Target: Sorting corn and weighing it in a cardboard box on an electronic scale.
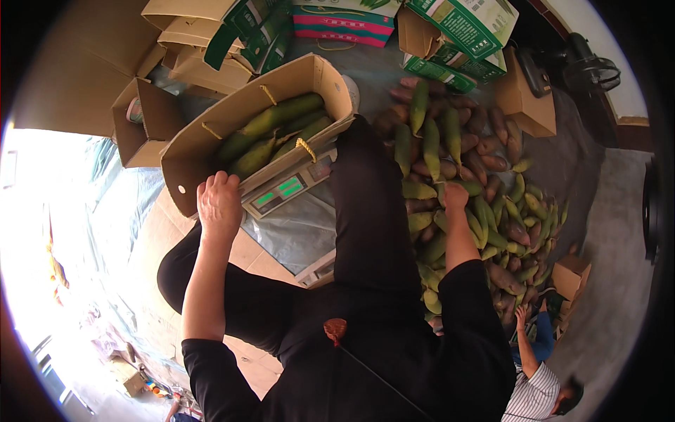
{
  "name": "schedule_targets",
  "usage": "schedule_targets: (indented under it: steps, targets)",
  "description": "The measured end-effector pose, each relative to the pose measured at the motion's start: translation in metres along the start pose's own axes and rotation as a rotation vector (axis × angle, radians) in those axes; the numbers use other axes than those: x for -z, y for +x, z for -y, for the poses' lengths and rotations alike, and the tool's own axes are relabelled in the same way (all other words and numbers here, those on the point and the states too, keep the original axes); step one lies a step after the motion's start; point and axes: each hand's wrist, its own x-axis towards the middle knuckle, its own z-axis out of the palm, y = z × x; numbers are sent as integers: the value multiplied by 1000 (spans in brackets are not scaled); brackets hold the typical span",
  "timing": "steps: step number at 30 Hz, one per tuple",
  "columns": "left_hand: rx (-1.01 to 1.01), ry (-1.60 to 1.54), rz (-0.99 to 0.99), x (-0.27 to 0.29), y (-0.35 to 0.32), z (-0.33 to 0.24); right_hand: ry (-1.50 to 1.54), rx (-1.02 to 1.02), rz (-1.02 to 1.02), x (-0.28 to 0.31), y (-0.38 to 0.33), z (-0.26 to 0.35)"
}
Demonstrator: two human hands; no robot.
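Half-filled box [211, 151] of green mangoes [271, 130] sits on scale [285, 190], left hand [219, 205] curled over its near edge. Right hand [455, 197] closes on one fruit in pile [478, 204]; most remain loose on floor.

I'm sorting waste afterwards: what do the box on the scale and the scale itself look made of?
The box looks like brown corrugated cardboard, matte, with folded flaps and cord handles. The scale seems to have a grey plastic or painted metal casing with green lit displays; which of the two is unclear. The left hand rests on the box's edge.
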Motion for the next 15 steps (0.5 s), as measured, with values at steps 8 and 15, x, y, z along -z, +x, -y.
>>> schedule_targets:
  steps: [8, 15]
  targets:
    - [47, 37, 27, 6, -14, 16, 525, 112, 43, 17, -18, 179]
    - [24, 36, 27, 5, -11, 14, 639, 375, 143, 51, -55, 301]
